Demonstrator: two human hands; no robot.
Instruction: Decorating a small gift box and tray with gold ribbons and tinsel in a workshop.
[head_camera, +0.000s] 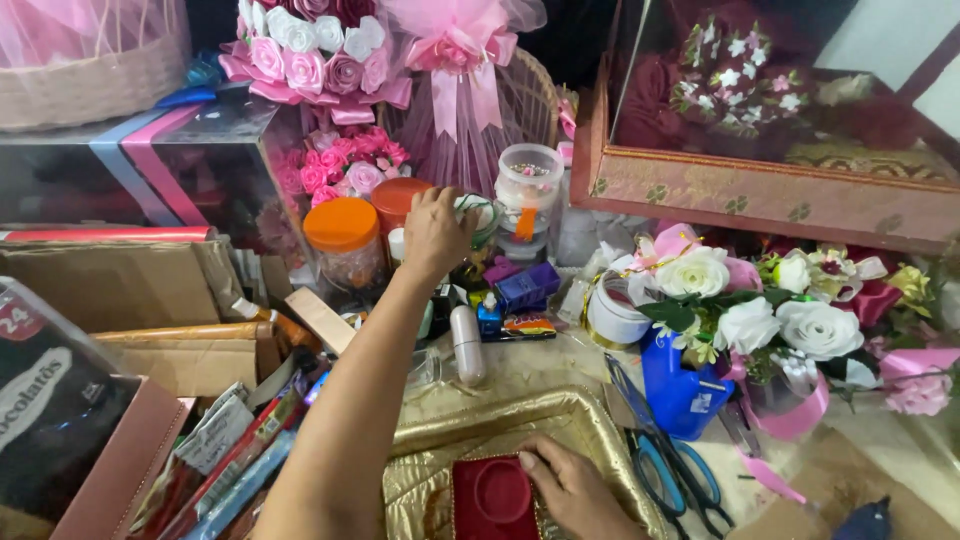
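My left hand (436, 232) reaches far forward and closes its fingers on a white and green roll of tape (482, 213), among plastic jars with orange lids (342, 226). My right hand (570, 488) rests near the bottom edge, fingers touching a small red velvet box (492, 497) that lies in a gold fabric-lined tray (590, 425). A clear round container (528, 186) stands just right of the left hand.
Blue-handled scissors (668, 468) lie right of the tray. White fabric roses in a blue holder (690, 385) stand at right. Pink rose arrangements (320, 52), a wicker basket (520, 95), a decorated glass box (760, 190), cardboard (130, 285) and small bottles crowd around.
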